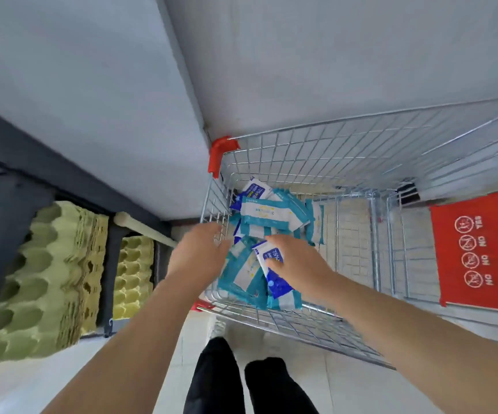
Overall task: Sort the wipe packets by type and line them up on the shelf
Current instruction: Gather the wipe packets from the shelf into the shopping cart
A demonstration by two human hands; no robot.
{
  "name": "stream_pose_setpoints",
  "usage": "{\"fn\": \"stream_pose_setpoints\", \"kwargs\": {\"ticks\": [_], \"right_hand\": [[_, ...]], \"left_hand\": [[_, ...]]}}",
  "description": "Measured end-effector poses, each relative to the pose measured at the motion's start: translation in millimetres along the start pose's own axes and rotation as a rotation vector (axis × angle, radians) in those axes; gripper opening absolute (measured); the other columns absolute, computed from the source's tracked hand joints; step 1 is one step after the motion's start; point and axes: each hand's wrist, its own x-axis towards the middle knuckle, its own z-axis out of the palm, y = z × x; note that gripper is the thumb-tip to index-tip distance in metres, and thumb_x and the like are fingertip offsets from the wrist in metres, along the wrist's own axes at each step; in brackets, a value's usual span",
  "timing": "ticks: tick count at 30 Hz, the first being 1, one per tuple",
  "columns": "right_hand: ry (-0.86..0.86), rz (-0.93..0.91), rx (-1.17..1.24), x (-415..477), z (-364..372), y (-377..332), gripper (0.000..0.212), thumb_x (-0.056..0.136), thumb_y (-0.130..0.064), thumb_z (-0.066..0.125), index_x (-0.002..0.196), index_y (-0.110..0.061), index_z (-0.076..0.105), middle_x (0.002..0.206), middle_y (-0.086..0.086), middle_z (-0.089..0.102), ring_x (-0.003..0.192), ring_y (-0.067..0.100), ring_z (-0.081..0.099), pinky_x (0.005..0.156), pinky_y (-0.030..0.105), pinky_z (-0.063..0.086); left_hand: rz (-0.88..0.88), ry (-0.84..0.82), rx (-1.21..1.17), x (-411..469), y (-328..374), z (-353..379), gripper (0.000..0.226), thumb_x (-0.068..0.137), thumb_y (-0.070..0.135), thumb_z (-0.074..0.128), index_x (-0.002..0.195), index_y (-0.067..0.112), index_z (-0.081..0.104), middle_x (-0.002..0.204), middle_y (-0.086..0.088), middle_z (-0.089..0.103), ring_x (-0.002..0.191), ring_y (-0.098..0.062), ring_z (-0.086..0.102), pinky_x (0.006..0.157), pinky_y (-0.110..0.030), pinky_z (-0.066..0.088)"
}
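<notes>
Wipe packets, flat soft-film sachets in two colourways, lie heaped in the left end of a silver wire shopping trolley, just off the middle of my view towards 3 o'clock. Most are teal-and-white packets. A few blue-and-white ones are mixed through the pile at all angles. I can see none on the shelf, so I judge the sorting barely begun.

My right hand is down at 5 o'clock of the heap, thumb and fingers pinching a blue-and-white packet marked 75% across its middle. My left hand reaches over the trolley's left rim at 8 o'clock of the heap, fingers dipping towards the teal ones. Blur hides the fingertips, so I cannot tell whether it holds anything.

I expect these packets to be light, limp and slick. Taken by a corner they would sag, and a loose stack would slide apart. I would take each across its short width near the middle, thumb on one face and fingers on the other, and gather like with like before lifting.

A dark grey metal shelf stands at 9 o'clock, with stacked green pulp egg trays on a lower level at 8 o'clock. A red plastic seat flap with white warning icons sits at 3 o'clock.
</notes>
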Motion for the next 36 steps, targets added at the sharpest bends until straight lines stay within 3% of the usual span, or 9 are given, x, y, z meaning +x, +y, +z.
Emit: {"fn": "stream_pose_setpoints", "kwargs": {"ticks": [3,6,10,14,19,27,36], "right_hand": [[0.078,-0.145,-0.026,-31,-42,-60,0.049,0.097,-0.032,0.051,0.143,-0.023,0.041,0.144,-0.001,0.047,0.128,0.019,0.048,0.105,0.032,0.038],[0.161,-0.307,-0.096,-65,-78,-126,0.047,0.096,-0.034,0.052,0.141,-0.024,0.045,0.142,-0.003,0.05,0.129,0.017,0.047,0.105,0.031,0.037],[0.242,-0.552,-0.243,-112,-110,-222,0.048,0.096,-0.035,0.05,0.142,-0.022,0.044,0.145,-0.003,0.047,0.132,0.015,0.043,0.109,0.028,0.032],[0.302,-0.771,-0.294,-159,-115,-319,0.048,0.097,-0.037,0.05,0.143,-0.025,0.042,0.146,-0.009,0.045,0.133,0.009,0.04,0.107,0.022,0.029],[0.379,-0.966,-0.306,-206,-87,-440,0.045,0.098,-0.036,0.048,0.142,-0.026,0.044,0.145,-0.013,0.045,0.131,0.007,0.043,0.104,0.022,0.033],[0.375,-1.101,-0.262,-254,7,-626,0.044,0.097,-0.036,0.049,0.139,-0.025,0.048,0.142,-0.01,0.049,0.125,0.009,0.048,0.104,0.028,0.039],[0.286,-1.085,-0.291,-233,84,-782,0.045,0.095,-0.035,0.051,0.137,-0.021,0.05,0.131,-0.002,0.06,0.097,0.015,0.061,0.093,0.034,0.048]], "left_hand": [[0.017,0.144,0.006,-48,0,-57,0.026,0.093,0.035,0.05,0.115,0.026,0.061,0.114,0.0,0.063,0.104,-0.025,0.061,0.087,-0.04,0.052],[0.012,0.285,-0.03,-101,-13,-111,0.034,0.094,0.035,0.052,0.126,0.024,0.057,0.125,0.001,0.06,0.112,-0.023,0.057,0.093,-0.036,0.048],[0.019,0.513,-0.016,-175,-40,-177,0.037,0.096,0.04,0.048,0.13,0.028,0.054,0.129,0.007,0.057,0.111,-0.016,0.056,0.09,-0.029,0.045],[0.009,0.726,0.004,-250,-79,-237,0.038,0.095,0.042,0.049,0.129,0.028,0.056,0.129,0.012,0.056,0.116,-0.014,0.052,0.09,-0.028,0.042],[-0.049,0.945,-0.001,-335,-155,-296,0.033,0.092,0.041,0.055,0.121,0.026,0.063,0.119,0.009,0.062,0.102,-0.018,0.059,0.086,-0.03,0.044],[-0.224,1.036,0.082,-441,-315,-374,0.037,0.094,0.046,0.049,0.126,0.03,0.059,0.127,0.011,0.058,0.113,-0.016,0.057,0.091,-0.03,0.045],[-0.374,1.049,0.032,-457,-470,-446,0.036,0.094,0.043,0.052,0.126,0.027,0.059,0.127,0.004,0.059,0.101,-0.017,0.061,0.086,-0.035,0.052]]}}
